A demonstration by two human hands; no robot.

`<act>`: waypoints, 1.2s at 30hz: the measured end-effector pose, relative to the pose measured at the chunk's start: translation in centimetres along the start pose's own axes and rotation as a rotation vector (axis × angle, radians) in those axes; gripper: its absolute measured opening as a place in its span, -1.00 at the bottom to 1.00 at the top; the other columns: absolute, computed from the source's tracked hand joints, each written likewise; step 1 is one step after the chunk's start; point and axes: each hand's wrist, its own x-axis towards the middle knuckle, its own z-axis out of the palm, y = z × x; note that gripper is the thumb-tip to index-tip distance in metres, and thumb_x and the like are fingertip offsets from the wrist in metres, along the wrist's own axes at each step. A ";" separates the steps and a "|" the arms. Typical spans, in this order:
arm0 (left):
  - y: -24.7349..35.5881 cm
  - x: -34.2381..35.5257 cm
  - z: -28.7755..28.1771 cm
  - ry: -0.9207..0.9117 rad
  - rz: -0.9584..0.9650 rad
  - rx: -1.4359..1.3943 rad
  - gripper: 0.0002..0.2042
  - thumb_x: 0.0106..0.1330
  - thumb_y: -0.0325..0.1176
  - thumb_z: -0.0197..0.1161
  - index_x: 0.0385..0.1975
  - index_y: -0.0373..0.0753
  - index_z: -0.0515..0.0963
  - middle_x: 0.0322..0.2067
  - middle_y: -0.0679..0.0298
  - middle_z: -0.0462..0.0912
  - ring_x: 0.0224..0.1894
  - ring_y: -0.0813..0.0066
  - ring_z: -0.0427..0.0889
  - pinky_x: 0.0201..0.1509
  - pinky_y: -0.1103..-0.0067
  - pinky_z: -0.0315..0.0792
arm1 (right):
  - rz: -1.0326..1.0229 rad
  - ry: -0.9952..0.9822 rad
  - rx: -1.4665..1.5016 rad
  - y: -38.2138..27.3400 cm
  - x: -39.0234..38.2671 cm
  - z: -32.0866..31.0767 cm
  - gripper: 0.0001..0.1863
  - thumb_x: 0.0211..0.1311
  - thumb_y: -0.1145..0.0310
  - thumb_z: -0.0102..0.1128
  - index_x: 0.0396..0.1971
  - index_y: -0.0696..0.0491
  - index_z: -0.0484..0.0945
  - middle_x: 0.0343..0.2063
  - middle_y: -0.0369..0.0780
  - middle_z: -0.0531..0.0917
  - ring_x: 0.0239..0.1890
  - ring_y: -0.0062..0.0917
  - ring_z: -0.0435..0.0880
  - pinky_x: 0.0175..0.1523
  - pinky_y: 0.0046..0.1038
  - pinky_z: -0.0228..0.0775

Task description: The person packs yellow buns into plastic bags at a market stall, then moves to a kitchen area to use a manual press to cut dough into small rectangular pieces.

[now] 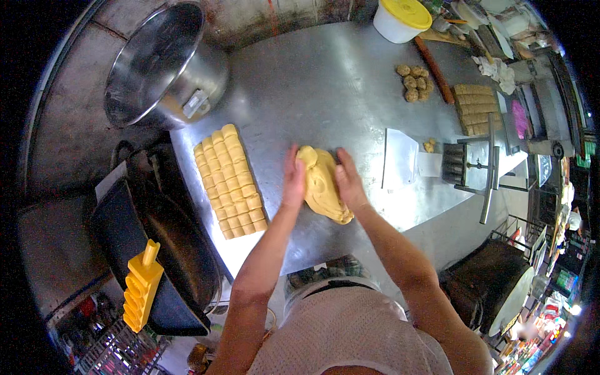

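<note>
Dough (323, 185) lies pressed between left hand (293, 179) and right hand (349, 182).

White round tub (400, 22) with yellow lid, far right on steel table (325, 87). Lid shut.

Small grey label plate (195, 104) on side of big steel pot (162, 65), far left; too blurred to tell more.

Bright packs (531, 350), red, green and yellow, near right corner, by floor; small and blurry.

Green lit thing (565, 279), maybe screen, right edge; cannot tell for sure.

Pink flat thing (520, 119) far right past table; pack or not, cannot tell.
</note>
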 end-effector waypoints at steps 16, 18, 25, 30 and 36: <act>23.1 -11.6 10.2 0.124 -0.033 -0.519 -0.37 0.61 -0.11 -0.02 0.55 -0.09 -0.10 0.45 0.12 0.12 0.44 0.20 0.23 0.50 0.31 0.18 | -0.210 -0.242 0.137 -19.9 -4.3 -6.6 -0.28 0.40 0.04 0.17 0.41 0.16 0.29 0.46 0.08 0.19 0.50 -0.07 0.18 0.51 -0.20 0.07; 21.2 -10.1 10.1 0.167 -0.048 -0.348 -0.33 0.59 -0.11 0.00 0.55 -0.15 -0.13 0.48 0.08 0.03 0.47 0.15 0.16 0.53 0.26 0.11 | -0.191 -0.277 0.196 -16.4 -2.9 -5.9 -0.32 0.43 0.07 0.12 0.40 0.15 0.31 0.47 0.08 0.17 0.51 -0.05 0.15 0.54 -0.19 -0.02; 7.9 -5.3 -0.6 0.320 0.238 0.586 -0.28 0.53 -0.17 0.11 0.54 -0.29 -0.06 0.57 -0.03 -0.21 0.60 0.12 -0.19 0.61 0.27 -0.17 | -0.160 0.094 -0.237 -4.5 -1.0 -8.3 -0.39 0.48 0.20 0.08 0.44 0.06 0.27 0.47 0.00 0.22 0.55 -0.18 0.09 0.57 -0.21 -0.08; 4.6 0.6 -5.1 -0.100 0.206 0.602 -0.45 0.50 -0.24 0.15 0.44 -0.24 0.27 0.49 0.02 0.16 0.59 0.10 -0.08 0.61 0.28 -0.16 | 0.169 0.101 -0.157 2.2 -9.6 -6.3 -0.32 0.47 0.11 0.10 0.44 0.15 0.24 0.48 -0.03 0.20 0.54 -0.21 0.12 0.56 -0.23 -0.06; 3.0 2.6 -1.5 -0.344 -0.006 0.305 -0.63 0.47 -0.30 0.19 0.22 -0.24 0.52 0.23 0.16 0.54 0.36 0.23 0.39 0.45 0.43 0.23 | 0.153 0.415 -0.048 1.6 -8.7 5.4 -0.26 0.44 0.07 0.11 0.42 0.22 0.19 0.47 0.05 0.12 0.51 -0.09 0.10 0.54 -0.18 -0.04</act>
